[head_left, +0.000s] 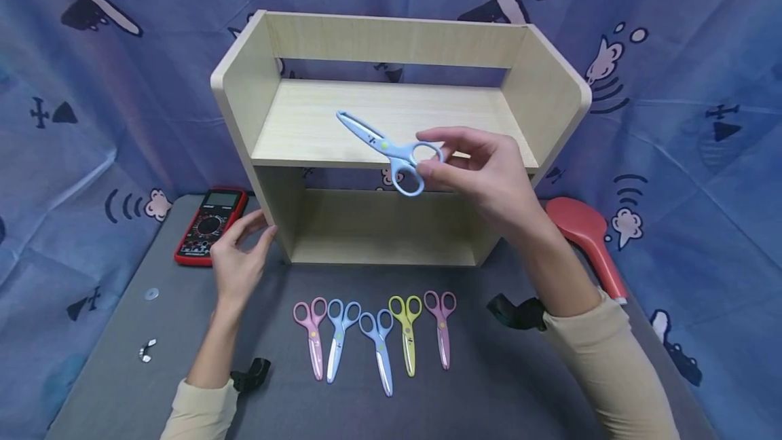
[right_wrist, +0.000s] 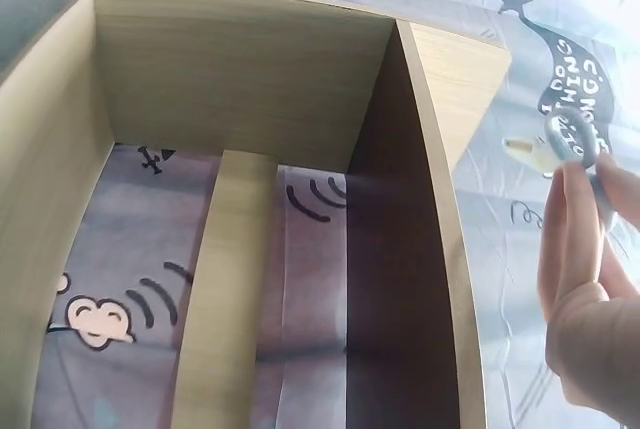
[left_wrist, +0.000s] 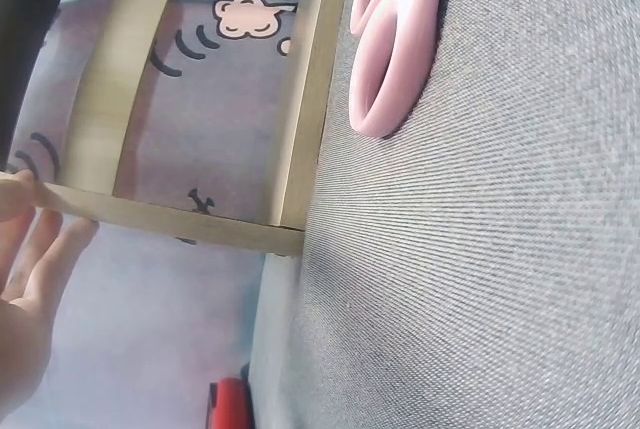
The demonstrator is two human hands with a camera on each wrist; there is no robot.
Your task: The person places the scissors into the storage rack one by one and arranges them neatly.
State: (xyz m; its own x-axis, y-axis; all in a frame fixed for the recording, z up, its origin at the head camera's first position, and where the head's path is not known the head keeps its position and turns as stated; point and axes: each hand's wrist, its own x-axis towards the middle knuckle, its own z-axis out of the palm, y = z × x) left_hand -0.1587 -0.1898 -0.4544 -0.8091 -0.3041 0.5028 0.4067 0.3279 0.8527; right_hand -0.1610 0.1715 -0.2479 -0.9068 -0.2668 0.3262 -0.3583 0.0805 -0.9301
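Note:
Pinched by one handle loop in my right hand (head_left: 479,161), a pair of light blue scissors (head_left: 381,144) is held up in front of the upper shelf. Its blades are together and point up to the left. My left hand (head_left: 241,257) holds the left side panel of the wooden desk shelf (head_left: 391,161), thumb at the front edge and fingers along the outside. In front of it lie several more scissors in a row: pink scissors (head_left: 314,338), blue scissors (head_left: 340,338), more blue scissors (head_left: 379,352), yellow scissors (head_left: 407,335) and purple-pink scissors (head_left: 442,328).
A red multimeter (head_left: 210,226) lies left of the shelf. On the right, a red paddle-shaped object (head_left: 586,240) rests beside it. A small disc (head_left: 151,294) and a small shiny piece (head_left: 146,350) lie on the grey tabletop (head_left: 366,419). A blue patterned curtain (head_left: 690,121) hangs behind.

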